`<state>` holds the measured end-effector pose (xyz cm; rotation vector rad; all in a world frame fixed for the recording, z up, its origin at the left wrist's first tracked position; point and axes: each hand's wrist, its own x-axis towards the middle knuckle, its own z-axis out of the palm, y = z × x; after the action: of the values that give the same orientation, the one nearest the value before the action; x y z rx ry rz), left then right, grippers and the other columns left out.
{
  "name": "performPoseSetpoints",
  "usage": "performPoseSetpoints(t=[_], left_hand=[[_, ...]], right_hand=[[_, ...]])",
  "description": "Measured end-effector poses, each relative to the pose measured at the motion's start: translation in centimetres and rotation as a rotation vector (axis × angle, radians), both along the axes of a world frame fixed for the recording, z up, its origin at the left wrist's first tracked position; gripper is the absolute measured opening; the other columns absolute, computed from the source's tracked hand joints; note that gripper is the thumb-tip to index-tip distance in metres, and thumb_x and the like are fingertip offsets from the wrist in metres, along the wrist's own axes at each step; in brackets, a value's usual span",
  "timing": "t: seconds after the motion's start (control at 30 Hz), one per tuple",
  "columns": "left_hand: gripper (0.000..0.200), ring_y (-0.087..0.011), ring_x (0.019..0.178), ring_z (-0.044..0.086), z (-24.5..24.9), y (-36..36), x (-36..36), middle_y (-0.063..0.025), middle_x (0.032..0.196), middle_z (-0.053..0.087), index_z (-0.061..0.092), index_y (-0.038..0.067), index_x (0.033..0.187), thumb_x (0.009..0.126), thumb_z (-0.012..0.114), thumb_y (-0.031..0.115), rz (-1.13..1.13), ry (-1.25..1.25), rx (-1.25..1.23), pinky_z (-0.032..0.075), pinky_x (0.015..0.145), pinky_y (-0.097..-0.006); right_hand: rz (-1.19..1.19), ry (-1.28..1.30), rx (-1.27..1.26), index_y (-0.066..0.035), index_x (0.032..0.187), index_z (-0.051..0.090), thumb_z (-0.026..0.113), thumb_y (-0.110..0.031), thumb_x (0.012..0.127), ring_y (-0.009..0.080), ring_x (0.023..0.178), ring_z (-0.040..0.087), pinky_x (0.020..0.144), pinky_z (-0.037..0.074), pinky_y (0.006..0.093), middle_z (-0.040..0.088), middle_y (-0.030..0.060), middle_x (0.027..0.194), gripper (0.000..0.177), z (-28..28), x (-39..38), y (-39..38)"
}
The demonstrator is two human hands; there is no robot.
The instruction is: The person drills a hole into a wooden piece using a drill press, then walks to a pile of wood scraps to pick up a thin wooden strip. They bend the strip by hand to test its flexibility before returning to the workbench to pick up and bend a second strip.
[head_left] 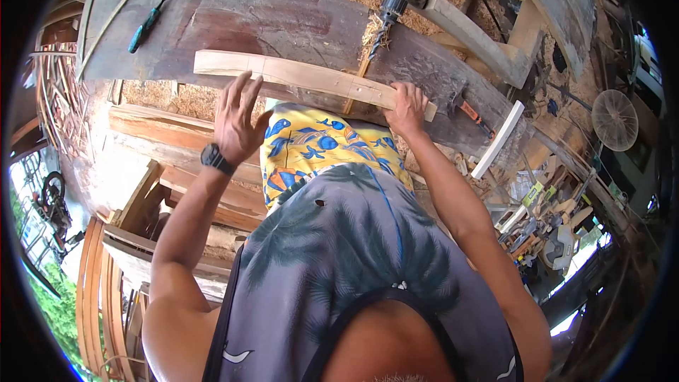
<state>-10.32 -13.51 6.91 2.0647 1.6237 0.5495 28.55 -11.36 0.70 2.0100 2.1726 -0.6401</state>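
Note:
A pale, slightly curved wooden piece (311, 81) lies across the workbench (233, 14) in front of my body, with faint marks on its top. My right hand (408, 108) is wrapped round its right end, fingers over the top. At the near edge, left of the middle, my left hand (240, 119) has its fingers stretched and apart, fingertips right at the wood; a dark watch sits on that wrist. Just beyond the piece, a drill chuck (394, 5) with an auger bit (380, 39) points down toward the bench.
A teal-handled chisel (146, 27) lies at the bench's far left. To the right are an orange-handled hammer (475, 117) and a short pale wood strip (498, 140). A round fan (614, 120) stands farther right. Stacked boards (163, 124) and shavings lie at left.

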Motion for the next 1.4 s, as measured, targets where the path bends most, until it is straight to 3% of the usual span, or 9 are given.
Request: performPoseSetpoints(t=[0.17,0.3,0.5,0.8,0.9,1.0,1.1,1.17,1.4], left_hand=[[0.054,-0.0415,0.117,0.056,4.6,-6.8,-0.5,-0.0218,0.132,0.054,0.052,0.002,0.132,0.082,0.072,0.011,0.171,-0.021,-0.221,0.05,0.096,-0.0459],[0.043,-0.0313,0.09,0.063,6.8,-9.7,0.6,-0.0192,0.115,0.062,0.059,-0.002,0.121,0.083,0.073,0.011,0.439,-0.173,-0.392,0.052,0.08,-0.0412],[0.036,-0.0275,0.082,0.066,8.0,-12.7,2.3,-0.0183,0.101,0.066,0.063,-0.002,0.117,0.088,0.072,0.017,0.649,-0.345,-0.575,0.054,0.072,-0.0385],[0.026,-0.027,0.075,0.071,3.8,-15.1,0.7,-0.0177,0.096,0.068,0.067,-0.002,0.107,0.092,0.068,0.019,0.339,-0.303,-0.663,0.056,0.064,-0.0365],[0.02,-0.0292,0.073,0.069,-0.1,-10.7,-0.1,-0.0172,0.093,0.069,0.066,-0.001,0.104,0.089,0.067,0.012,0.195,-0.281,-0.507,0.055,0.064,-0.0377],[0.028,-0.034,0.086,0.066,-1.6,-4.0,1.1,-0.0156,0.099,0.066,0.063,0.002,0.11,0.084,0.07,0.01,0.028,-0.174,-0.179,0.053,0.072,-0.0428],[0.045,-0.0358,0.105,0.057,-0.4,2.0,3.2,-0.0141,0.115,0.062,0.059,0.006,0.121,0.079,0.073,0.016,-0.17,-0.052,0.067,0.046,0.09,-0.0467],[0.062,-0.0354,0.118,0.05,-0.4,4.5,4.8,-0.0147,0.129,0.055,0.052,0.008,0.132,0.078,0.076,0.028,-0.298,0.044,0.031,0.037,0.103,-0.0484],[0.074,-0.0345,0.12,0.048,-4.4,6.9,8.6,-0.0148,0.127,0.053,0.05,0.01,0.134,0.07,0.082,0.031,-0.426,0.206,0.004,0.036,0.104,-0.0475]], right_hand=[[0.043,0.004,-0.012,-0.013,0.12,0.057,0.084,-0.022,0.068,0.0319,0.116,0.05,0.1,0.036,0.0459,0.056,0.0086,0.119,0.059,0.4,0.4,0.5],[0.052,0.004,-0.029,-0.012,0.12,0.057,0.085,-0.021,0.068,0.032,0.116,0.05,0.1,0.037,0.0455,0.056,0.0089,0.118,0.059,0.2,0.6,0.5],[0.051,0.089,-0.024,-0.013,0.119,0.057,0.085,-0.019,0.068,0.0323,0.116,0.05,0.099,0.037,0.0456,0.055,0.0097,0.117,0.058,0.5,1.9,0.8],[0.116,0.098,-0.013,-0.011,0.116,0.059,0.086,-0.018,0.064,0.0319,0.114,0.052,0.096,0.04,0.0444,0.056,0.0092,0.114,0.059,0.4,2.6,0.5],[0.102,0.112,-0.044,-0.01,0.116,0.059,0.086,-0.018,0.064,0.0322,0.114,0.052,0.097,0.04,0.0439,0.056,0.0096,0.115,0.059,1.1,2.1,0.8],[0.096,0.121,-0.054,-0.01,0.118,0.06,0.087,-0.019,0.065,0.032,0.116,0.051,0.098,0.04,0.0447,0.056,0.0101,0.115,0.06,1.2,2.1,0.7],[0.084,0.13,-0.059,-0.011,0.118,0.061,0.088,-0.02,0.062,0.0324,0.116,0.052,0.098,0.041,0.0453,0.056,0.0103,0.115,0.062,1.1,1.9,0.8],[0.075,0.137,-0.05,-0.01,0.117,0.062,0.089,-0.022,0.059,0.033,0.116,0.053,0.099,0.042,0.0455,0.057,0.0101,0.114,0.064,1.0,2.1,1.0],[-0.045,0.4,-0.348,-0.006,0.116,0.063,0.089,-0.025,0.058,0.0334,0.118,0.054,0.1,0.044,0.0446,0.059,0.0117,0.119,0.066,0.8,3.9,3.9]])
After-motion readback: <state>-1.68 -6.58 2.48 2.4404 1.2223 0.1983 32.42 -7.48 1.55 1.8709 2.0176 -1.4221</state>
